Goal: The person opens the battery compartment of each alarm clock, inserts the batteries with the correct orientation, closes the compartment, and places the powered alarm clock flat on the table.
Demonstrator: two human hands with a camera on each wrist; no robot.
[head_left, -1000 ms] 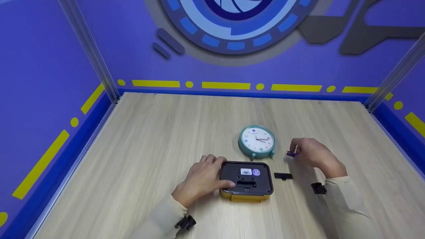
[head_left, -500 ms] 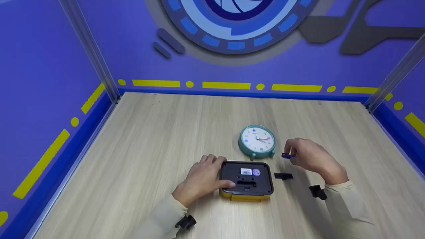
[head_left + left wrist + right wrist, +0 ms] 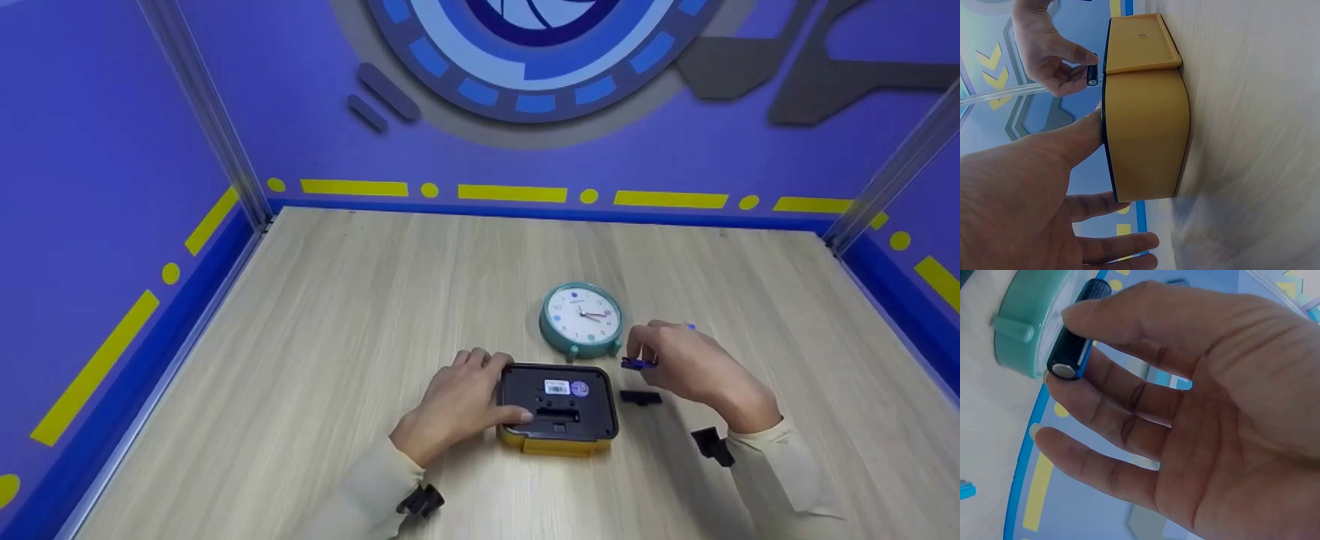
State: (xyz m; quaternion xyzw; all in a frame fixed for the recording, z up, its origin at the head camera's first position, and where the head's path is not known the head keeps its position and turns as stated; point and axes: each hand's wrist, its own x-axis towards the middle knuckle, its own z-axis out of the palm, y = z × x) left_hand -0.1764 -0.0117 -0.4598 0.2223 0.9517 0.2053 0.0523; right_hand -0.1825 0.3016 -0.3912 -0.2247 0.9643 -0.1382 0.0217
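A yellow box-shaped device (image 3: 568, 448) lies on the table with its black back (image 3: 525, 386) facing up. In that back is an uncovered battery slot (image 3: 559, 415). My left hand (image 3: 457, 401) grips the device's left end, thumb on the back and fingers at its far side. A small black cover (image 3: 640, 397) lies just right of the device. Above and behind the cover, my right hand (image 3: 694, 367) pinches a dark cylindrical battery (image 3: 1077, 343) between thumb and fingertips. The left wrist view also shows this battery (image 3: 1092, 75) held apart from the device.
A round teal alarm clock (image 3: 581, 319) lies face up behind the device, close to my right fingertips. Beyond the right hand, a small blue thing (image 3: 691, 326) shows, mostly hidden. Blue panels (image 3: 510, 150) wall in the wooden table (image 3: 360, 300).
My right hand has moved left and nearer with the battery, closer to the device and above the cover. The small blue thing has come into view behind it. My left hand stays put.
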